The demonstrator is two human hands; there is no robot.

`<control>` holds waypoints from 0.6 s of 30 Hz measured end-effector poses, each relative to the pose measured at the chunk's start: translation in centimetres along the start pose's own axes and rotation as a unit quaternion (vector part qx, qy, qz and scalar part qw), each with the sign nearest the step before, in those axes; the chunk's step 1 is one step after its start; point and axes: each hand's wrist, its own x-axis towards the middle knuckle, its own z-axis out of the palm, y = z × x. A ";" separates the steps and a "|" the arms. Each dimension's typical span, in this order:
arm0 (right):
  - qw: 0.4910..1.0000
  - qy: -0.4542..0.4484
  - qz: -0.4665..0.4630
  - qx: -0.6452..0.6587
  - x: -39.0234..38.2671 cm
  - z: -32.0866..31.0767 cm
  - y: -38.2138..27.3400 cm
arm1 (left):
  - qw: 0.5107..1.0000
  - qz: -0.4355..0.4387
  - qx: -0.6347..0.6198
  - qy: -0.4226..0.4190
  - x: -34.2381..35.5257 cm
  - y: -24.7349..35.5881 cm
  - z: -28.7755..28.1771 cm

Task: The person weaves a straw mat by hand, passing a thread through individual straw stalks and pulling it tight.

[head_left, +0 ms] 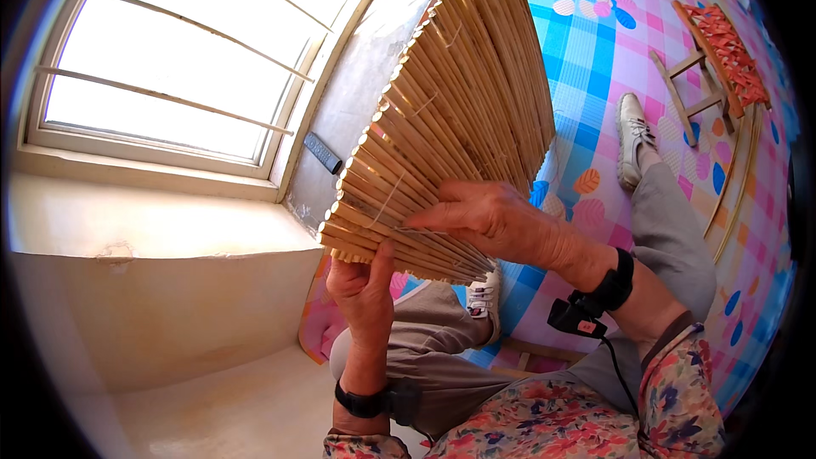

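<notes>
A mat of tan reed sticks (463, 102), tied side by side with thin thread, spreads like a fan from my lap up past the window sill. My left hand (361, 285) is closed on its near lower edge, thumb on top and fingers beneath. My right hand (497, 217) is over the lower sticks, index finger stretched along them near a fine strand. The other fingers are curled and partly blurred; whatever they hold is hidden. Each wrist wears a black strap, and a small dark box with a cable hangs beside the right one.
A barred window (187, 59) is on the left, above a pale wall. A dark remote (323, 153) lies on the grey sill. At right, a low stool (718, 55) with orange woven strips lies tipped on the checkered floor sheet (586, 59), near long thin sticks (738, 191).
</notes>
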 end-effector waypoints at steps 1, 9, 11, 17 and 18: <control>1.000 0.000 0.001 0.000 0.0 -0.1 0.0 | 1.000 0.001 0.001 0.000 0.0 -0.1 0.0; 0.999 0.000 -0.006 -0.038 0.3 -0.3 -0.6 | 1.000 0.004 0.000 0.005 0.1 0.1 0.1; 1.000 -0.005 -0.005 -0.031 0.3 -0.3 -0.4 | 1.000 0.003 0.000 0.008 0.0 0.0 0.0; 0.999 -0.014 -0.007 -0.044 0.3 -0.4 -0.3 | 1.000 -0.003 -0.003 0.005 0.1 0.0 0.1; 0.998 -0.018 -0.010 -0.052 0.3 -0.4 -0.3 | 1.000 -0.003 -0.008 0.006 0.1 0.0 0.1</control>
